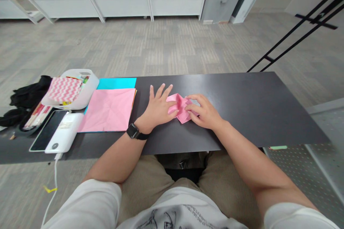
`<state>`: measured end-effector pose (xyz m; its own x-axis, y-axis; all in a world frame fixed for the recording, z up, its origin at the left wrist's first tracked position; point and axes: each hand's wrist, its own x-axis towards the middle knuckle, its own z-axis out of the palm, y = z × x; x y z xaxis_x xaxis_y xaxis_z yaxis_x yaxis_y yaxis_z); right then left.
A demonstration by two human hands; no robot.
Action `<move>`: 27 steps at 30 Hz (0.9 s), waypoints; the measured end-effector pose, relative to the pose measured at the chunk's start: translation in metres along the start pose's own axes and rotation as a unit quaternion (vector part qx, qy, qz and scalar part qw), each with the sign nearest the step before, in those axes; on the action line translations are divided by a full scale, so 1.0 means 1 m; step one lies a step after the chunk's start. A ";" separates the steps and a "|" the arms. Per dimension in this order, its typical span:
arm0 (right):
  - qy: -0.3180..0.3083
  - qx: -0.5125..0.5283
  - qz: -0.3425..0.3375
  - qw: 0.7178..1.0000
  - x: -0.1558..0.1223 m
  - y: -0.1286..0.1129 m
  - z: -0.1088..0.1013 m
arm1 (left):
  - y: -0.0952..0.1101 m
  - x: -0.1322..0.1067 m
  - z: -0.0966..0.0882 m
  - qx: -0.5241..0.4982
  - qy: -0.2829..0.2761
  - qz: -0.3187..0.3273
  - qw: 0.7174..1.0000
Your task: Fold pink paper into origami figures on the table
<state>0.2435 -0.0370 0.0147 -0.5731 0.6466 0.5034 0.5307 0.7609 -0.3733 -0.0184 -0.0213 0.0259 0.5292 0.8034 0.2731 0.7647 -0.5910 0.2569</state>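
Observation:
A small folded pink paper piece [179, 106] lies on the dark table [242, 107] in front of me. My left hand [158, 109], with a black watch at its wrist, rests flat with fingers spread, its thumb side pressing the paper's left part. My right hand [204, 111] sits on the paper's right side, fingers curled and pinching a fold of it.
To the left lies a stack of flat sheets, pink [109, 110] over cyan [117, 83]. Further left stand a white basket [80, 89] with patterned paper, a phone [48, 134], a white power bank [64, 132] with a cable, and black cloth [28, 94].

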 end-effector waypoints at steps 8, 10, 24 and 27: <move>-0.007 -0.011 0.004 1.000 0.002 -0.005 0.002 | -0.001 -0.004 0.001 0.030 -0.013 0.023 0.999; -0.008 -0.009 0.000 1.000 0.003 -0.006 0.002 | -0.001 -0.004 0.001 0.035 -0.021 0.020 0.999; 0.040 -0.041 0.005 0.998 -0.002 0.008 -0.001 | 0.000 0.000 -0.005 0.006 -0.027 0.038 0.999; 0.042 -0.048 0.011 0.998 -0.005 0.016 -0.004 | 0.001 -0.001 -0.005 0.012 -0.027 0.032 0.999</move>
<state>0.2577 -0.0283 0.0088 -0.5087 0.6528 0.5613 0.6015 0.7360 -0.3107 -0.0199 -0.0231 0.0303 0.5953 0.7674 0.2382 0.7372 -0.6395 0.2182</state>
